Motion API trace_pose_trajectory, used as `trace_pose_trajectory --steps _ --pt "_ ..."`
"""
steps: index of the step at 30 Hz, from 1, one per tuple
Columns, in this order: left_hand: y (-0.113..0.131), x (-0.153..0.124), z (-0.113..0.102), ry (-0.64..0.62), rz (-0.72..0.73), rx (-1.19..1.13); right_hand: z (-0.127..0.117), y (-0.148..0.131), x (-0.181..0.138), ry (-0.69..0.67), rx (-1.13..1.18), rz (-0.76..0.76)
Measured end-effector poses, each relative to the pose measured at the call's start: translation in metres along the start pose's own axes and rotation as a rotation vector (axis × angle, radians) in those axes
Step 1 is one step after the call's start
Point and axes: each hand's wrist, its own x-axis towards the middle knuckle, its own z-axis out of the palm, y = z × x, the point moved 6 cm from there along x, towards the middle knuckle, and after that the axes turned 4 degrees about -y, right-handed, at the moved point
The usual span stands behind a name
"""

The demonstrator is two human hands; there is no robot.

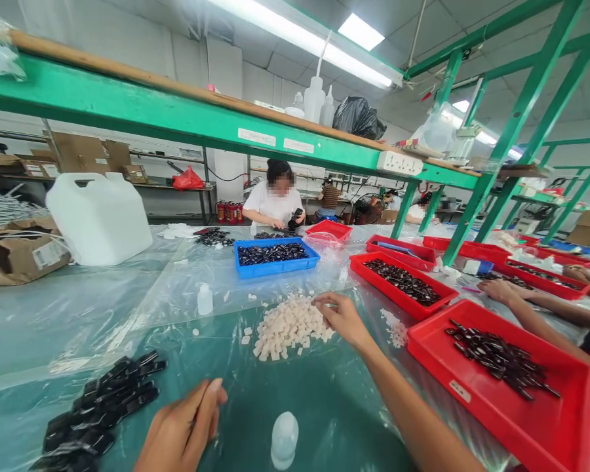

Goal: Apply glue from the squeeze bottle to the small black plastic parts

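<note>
A heap of small cream-white blocks lies on the green mat in front of me. At its upper right edge is my right hand, its fingers apart and bent toward the blocks, with nothing visible in them. My left hand is low in view, fingers pressed together; whatever is between them is hidden. Left of it lies a row of glossy black parts. A small white bottle stands between my forearms. The red tray to the right holds loose black pieces.
A blue tray and another red tray, both with black parts, stand farther back. A small bottle stands left of the heap. A white jug is far left. A green shelf beam crosses overhead. Co-workers sit opposite and at right.
</note>
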Motion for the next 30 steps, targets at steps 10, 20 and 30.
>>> trace_pose_trajectory --steps 10,20,30 --pt "-0.036 0.009 -0.006 -0.199 -0.273 0.506 0.056 -0.004 -0.038 -0.113 -0.076 -0.315" --pt "-0.082 0.013 -0.048 -0.132 -0.39 0.66 0.062 -0.032 -0.071 -0.793 -0.055 -0.303" --pt "-0.059 0.017 -0.03 0.003 -0.217 -0.042 0.083 -0.045 -0.086 -0.946 0.183 -0.28"
